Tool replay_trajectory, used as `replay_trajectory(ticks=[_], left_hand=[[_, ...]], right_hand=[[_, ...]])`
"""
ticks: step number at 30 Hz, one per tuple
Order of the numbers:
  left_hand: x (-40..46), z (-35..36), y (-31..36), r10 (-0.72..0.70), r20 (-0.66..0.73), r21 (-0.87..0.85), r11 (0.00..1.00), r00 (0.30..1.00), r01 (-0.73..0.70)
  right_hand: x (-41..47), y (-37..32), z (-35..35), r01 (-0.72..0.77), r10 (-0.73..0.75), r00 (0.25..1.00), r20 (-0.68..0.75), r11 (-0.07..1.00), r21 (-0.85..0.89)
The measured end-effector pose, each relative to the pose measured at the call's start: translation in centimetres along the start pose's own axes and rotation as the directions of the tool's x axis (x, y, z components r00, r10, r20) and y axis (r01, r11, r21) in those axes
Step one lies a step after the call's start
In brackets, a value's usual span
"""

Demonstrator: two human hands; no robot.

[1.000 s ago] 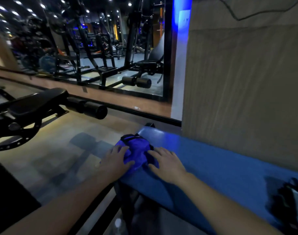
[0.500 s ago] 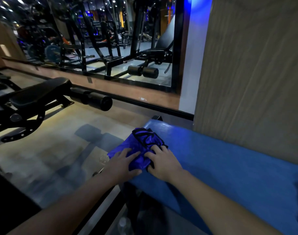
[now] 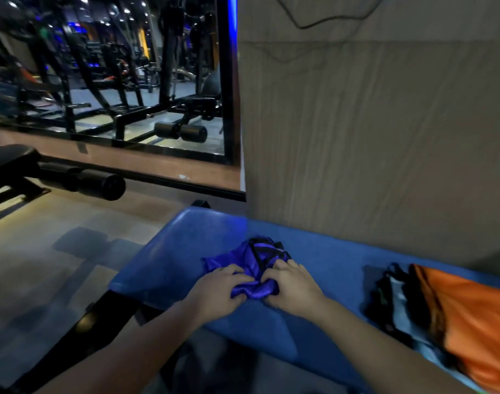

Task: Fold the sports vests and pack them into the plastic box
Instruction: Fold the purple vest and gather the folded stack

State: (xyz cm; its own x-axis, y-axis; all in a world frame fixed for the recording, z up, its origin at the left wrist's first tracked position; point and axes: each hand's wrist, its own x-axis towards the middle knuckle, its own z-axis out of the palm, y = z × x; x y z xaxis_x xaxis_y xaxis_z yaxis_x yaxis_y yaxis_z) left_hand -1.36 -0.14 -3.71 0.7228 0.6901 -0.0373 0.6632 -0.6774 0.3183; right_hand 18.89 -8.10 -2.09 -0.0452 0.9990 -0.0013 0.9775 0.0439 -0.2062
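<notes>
— At the near edge of the blue bench (image 3: 169,251), what is being handled?

— A purple vest (image 3: 251,268) with black trim is bunched into a small wad on the padding. It is gripped from both sides: the left hand (image 3: 217,291) has its fingers curled into the cloth at the wad's 8 o'clock edge, and the right hand (image 3: 294,285) pinches it at about 4 o'clock. Neither hand is relaxed; fabric is held in both.

— Can that vest be called folded?

— Hardly. No flat panels or straight edges are seen; the cloth is crumpled, so the fold is judged to be in progress or only begun.

— What else of the task is shown?

— At 3 o'clock from the purple vest, well apart along the bench, an orange vest (image 3: 470,314) lies spread, with a dark garment (image 3: 391,297) just beside it on its left. Whether those two are neatly folded cannot be told; they look loosely laid.

— And the plastic box?

— It is not seen anywhere, so nothing can be confirmed as packed.

— So how much is left?

— By judgement, most of it: the purple vest is yet to be flattened and folded, the other garments are likely to need the same, and all packing remains.
</notes>
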Motion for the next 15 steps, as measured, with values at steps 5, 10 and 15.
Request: replay_trajectory(ticks=[5, 10, 15], left_hand=[[0.1, -0.8, 5.2, 0.036, 0.058, -0.173, 0.985, 0.998, -0.026], [-0.2, -2.1, 9.0, 0.022, -0.038, -0.288, 0.957, 0.999, -0.032], [-0.8, -5.3, 12.6, 0.083, -0.143, -0.403, 0.905, 0.986, -0.134]], right_hand=[[-4.1, 2.2, -2.9, 0.048, -0.056, 0.97, -0.237, 0.998, -0.04], [-5.6, 1.2, -5.8, 0.113, -0.095, 0.914, -0.394, 0.993, 0.023], [-7.2, 1.2, -9.7, 0.079, 0.032, 0.937, -0.349, 0.95, 0.301]])
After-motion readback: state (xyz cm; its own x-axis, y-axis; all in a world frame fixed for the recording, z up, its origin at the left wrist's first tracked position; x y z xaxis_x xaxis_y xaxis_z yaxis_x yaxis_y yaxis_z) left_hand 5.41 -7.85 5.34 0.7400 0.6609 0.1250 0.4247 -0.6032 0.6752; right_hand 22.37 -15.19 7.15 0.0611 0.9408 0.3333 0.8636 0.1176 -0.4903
